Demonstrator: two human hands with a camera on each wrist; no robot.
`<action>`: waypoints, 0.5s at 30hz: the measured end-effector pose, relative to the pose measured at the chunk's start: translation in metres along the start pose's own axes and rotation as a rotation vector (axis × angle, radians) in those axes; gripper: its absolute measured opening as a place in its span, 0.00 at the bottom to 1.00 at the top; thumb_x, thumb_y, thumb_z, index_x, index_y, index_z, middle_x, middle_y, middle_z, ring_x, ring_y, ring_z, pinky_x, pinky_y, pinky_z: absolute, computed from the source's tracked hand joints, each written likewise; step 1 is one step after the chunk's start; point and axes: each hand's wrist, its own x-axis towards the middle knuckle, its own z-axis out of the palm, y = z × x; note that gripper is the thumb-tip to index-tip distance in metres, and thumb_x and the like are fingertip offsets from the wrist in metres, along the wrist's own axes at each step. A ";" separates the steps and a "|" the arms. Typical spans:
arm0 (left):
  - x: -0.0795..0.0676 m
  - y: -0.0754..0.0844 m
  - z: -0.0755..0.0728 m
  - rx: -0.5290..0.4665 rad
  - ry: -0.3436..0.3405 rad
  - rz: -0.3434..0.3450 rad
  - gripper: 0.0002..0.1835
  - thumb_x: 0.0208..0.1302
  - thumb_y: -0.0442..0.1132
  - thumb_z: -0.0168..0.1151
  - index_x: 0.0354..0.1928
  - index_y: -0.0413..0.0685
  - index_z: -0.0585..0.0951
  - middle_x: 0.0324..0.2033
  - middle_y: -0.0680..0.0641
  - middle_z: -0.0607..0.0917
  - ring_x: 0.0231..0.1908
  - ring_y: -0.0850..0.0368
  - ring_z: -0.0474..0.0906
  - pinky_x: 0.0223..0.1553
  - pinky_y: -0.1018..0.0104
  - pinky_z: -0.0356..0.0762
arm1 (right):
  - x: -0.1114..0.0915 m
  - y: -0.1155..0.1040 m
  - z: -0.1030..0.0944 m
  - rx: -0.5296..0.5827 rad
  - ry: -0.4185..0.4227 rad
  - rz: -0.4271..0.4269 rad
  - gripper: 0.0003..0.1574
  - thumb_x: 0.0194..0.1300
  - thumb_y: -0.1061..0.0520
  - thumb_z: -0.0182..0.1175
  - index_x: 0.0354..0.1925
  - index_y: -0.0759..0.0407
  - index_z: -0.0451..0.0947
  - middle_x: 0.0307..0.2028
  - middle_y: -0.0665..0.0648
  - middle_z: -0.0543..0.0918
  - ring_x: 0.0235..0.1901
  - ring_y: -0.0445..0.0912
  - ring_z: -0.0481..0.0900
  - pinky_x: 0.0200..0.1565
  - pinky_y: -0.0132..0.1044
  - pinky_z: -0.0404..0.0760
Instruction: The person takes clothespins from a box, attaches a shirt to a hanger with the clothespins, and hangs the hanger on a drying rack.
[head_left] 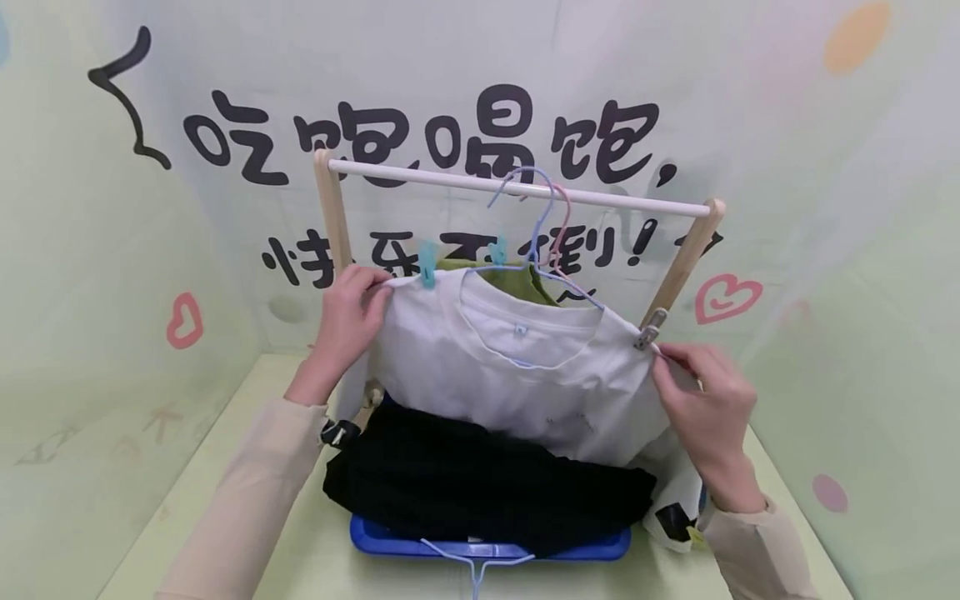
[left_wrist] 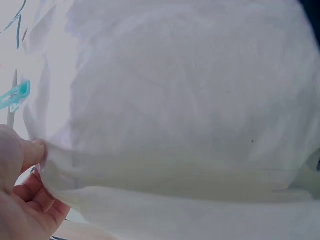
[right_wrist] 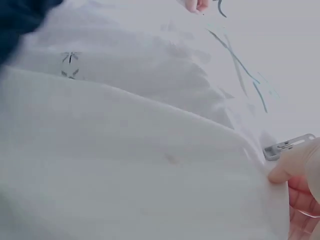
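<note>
A white T-shirt (head_left: 502, 375) hangs on a blue hanger (head_left: 542, 225) hooked over the white rail of a small rack. My left hand (head_left: 351, 312) pinches the shirt's left shoulder between thumb and fingers. At the opposite shoulder, my right hand (head_left: 708, 400) pinches the fabric just beside a grey metal clip (head_left: 651, 329). A teal clothespin (head_left: 427, 265) grips the shirt near the left side of the collar. In the right wrist view, the thumb presses the cloth close to the clip (right_wrist: 287, 146).
Behind the shirt hang a green garment (head_left: 517, 282) and a pink hanger (head_left: 562, 217). Black folded cloth (head_left: 487, 479) lies over a blue tray (head_left: 382, 537) in front. Another light blue hanger (head_left: 477, 568) is at the near edge. Wooden posts (head_left: 332, 208) hold the rail (head_left: 450, 178).
</note>
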 end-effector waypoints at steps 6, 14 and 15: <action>0.018 -0.003 0.005 0.000 0.043 -0.082 0.05 0.58 0.24 0.59 0.35 0.26 0.80 0.33 0.32 0.79 0.36 0.40 0.75 0.41 0.53 0.75 | 0.024 -0.005 0.006 -0.048 0.018 -0.026 0.05 0.50 0.65 0.62 0.27 0.68 0.83 0.23 0.62 0.82 0.25 0.53 0.77 0.37 0.23 0.67; 0.025 -0.010 0.015 0.013 0.036 -0.192 0.06 0.58 0.25 0.60 0.36 0.27 0.80 0.35 0.32 0.80 0.40 0.39 0.75 0.46 0.51 0.74 | 0.035 -0.005 0.013 -0.087 0.001 -0.029 0.04 0.51 0.67 0.62 0.26 0.68 0.83 0.22 0.63 0.81 0.24 0.54 0.76 0.30 0.37 0.68; 0.026 -0.010 0.015 0.013 0.041 -0.197 0.06 0.58 0.25 0.60 0.36 0.27 0.80 0.36 0.32 0.80 0.40 0.40 0.76 0.46 0.51 0.74 | 0.036 -0.005 0.013 -0.092 -0.004 -0.029 0.04 0.51 0.67 0.62 0.26 0.68 0.83 0.21 0.63 0.80 0.24 0.55 0.76 0.30 0.38 0.68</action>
